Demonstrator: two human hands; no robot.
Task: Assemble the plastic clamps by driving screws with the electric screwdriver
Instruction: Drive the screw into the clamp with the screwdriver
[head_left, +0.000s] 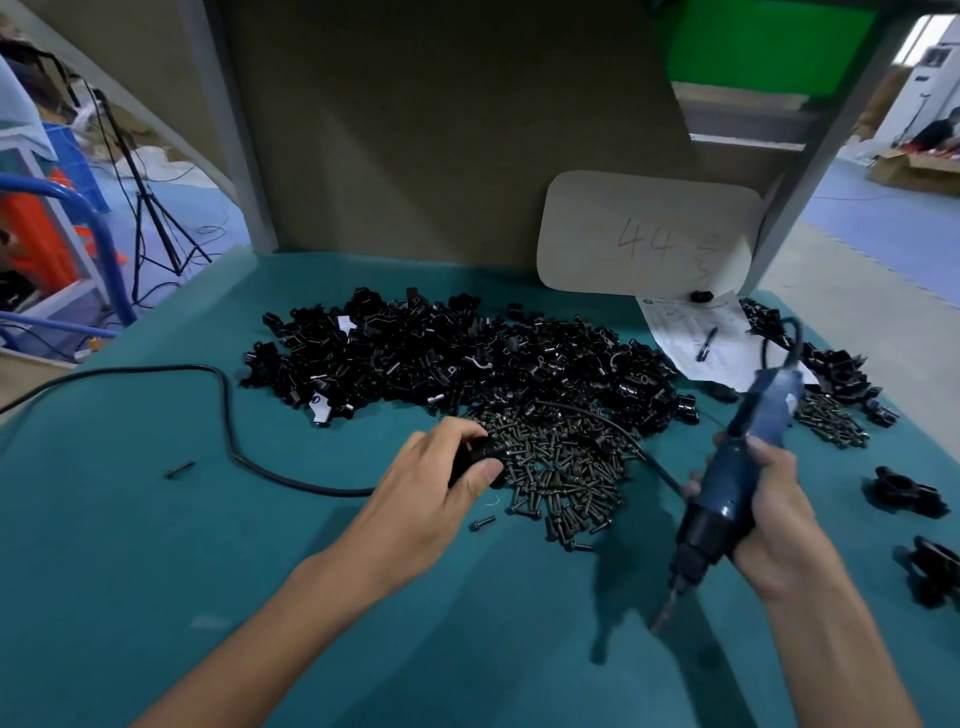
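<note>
Gripping the glossy blue electric screwdriver (727, 483), the right hand (774, 525) wraps its fingers round the barrel, bit (667, 608) tilted down over teal cloth (156, 571). The left hand (441, 483) curls its fingers on 1 black plastic clamp (470, 457) at the left edge of the screw pile (561, 467); the clamp heap (457, 353) lies farther back.

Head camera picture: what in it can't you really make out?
All in the head view:
1. The black part in the left hand: curled fingers cover most of it, so its shape is unclear.
2. The electric screwdriver in the right hand: its tip is blurred, so I cannot tell if a screw sits on it.
3. The paper sheet: print too small to read.
4. The black cord: runs off the left edge.
5. The black clamp at far right: cut by the frame edge.
</note>
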